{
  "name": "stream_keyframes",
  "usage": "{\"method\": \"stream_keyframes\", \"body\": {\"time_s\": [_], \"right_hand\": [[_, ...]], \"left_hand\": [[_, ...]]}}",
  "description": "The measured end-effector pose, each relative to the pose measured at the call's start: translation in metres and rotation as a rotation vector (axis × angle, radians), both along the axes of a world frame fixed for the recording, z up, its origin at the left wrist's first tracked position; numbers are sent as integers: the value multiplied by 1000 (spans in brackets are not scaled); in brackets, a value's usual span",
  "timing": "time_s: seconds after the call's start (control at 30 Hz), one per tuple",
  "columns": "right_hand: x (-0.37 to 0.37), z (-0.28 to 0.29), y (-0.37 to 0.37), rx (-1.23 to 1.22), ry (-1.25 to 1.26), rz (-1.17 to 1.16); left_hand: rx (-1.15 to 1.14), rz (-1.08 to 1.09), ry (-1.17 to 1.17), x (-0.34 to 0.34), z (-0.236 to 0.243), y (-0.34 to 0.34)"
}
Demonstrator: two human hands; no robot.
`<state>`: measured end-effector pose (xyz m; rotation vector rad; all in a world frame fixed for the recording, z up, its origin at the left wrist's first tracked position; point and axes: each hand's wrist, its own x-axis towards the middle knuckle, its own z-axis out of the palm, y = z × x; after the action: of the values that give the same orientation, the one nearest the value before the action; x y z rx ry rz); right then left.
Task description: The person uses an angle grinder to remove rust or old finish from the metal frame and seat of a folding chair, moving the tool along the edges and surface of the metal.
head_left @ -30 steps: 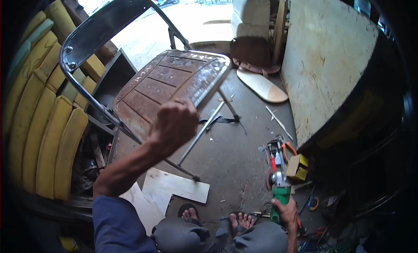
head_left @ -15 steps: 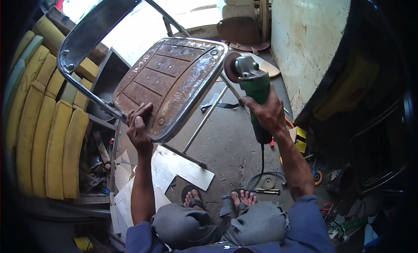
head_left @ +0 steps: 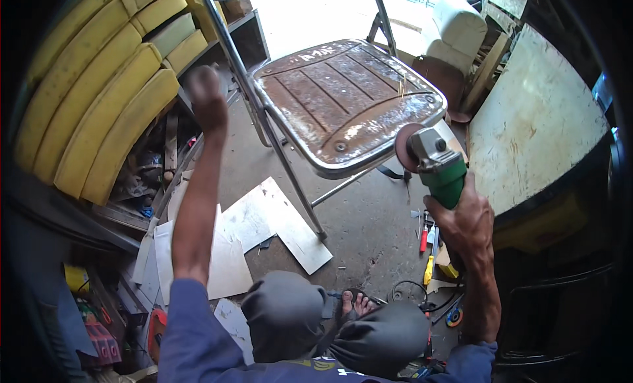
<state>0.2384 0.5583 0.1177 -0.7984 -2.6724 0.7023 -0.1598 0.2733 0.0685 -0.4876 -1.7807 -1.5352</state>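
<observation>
Head view, far left: yellow padded cushions [head_left: 99, 112] stood in a curved row from the upper left of the frame down toward its middle. Below them, at the lower left, a red box-like thing [head_left: 102, 343] lay among dim clutter. Next came my left hand [head_left: 206, 96], raised in the left upper part of the frame, between the cushions and the chair. It was too blurred for me to tell whether its fingers were open or closed. Pale cut boards [head_left: 254, 218] lay on the floor beneath my forearm, left of centre. At the lower middle, my dark blue shirt [head_left: 323, 364] bore pale and yellowish printed marks, partly folded.

The metal folding chair [head_left: 343, 96] filled the upper middle of the frame, its brown, rust-stained seat scuffed with whitish patches. Right of centre, my right hand [head_left: 465, 218] was wrapped firmly round the green body of an angle grinder [head_left: 442, 168]. Its reddish disc [head_left: 409, 147] overlapped the seat's front edge in the picture, and thin orange sparks [head_left: 402, 86] showed above the seat. Under the grinder lay a red-handled tool [head_left: 424, 240] and a yellow-handled one [head_left: 429, 271]. Farther right leaned a large pale panel [head_left: 534, 126], streaked with brownish stains.
</observation>
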Motion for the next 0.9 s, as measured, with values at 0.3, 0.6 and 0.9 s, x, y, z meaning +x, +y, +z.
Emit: {"method": "stream_keyframes", "body": {"time_s": [0.3,0.6,0.9], "right_hand": [[6,-18,-81,73,86,-72],[86,-75,-88,-432,365,-335],[156,-115,-59,-757,254,-302]], "left_hand": [[79,-1182,-445,-98,8,22],[319,-432,-275,34,6,10],[-14,-53,9,81,6,86]]}}
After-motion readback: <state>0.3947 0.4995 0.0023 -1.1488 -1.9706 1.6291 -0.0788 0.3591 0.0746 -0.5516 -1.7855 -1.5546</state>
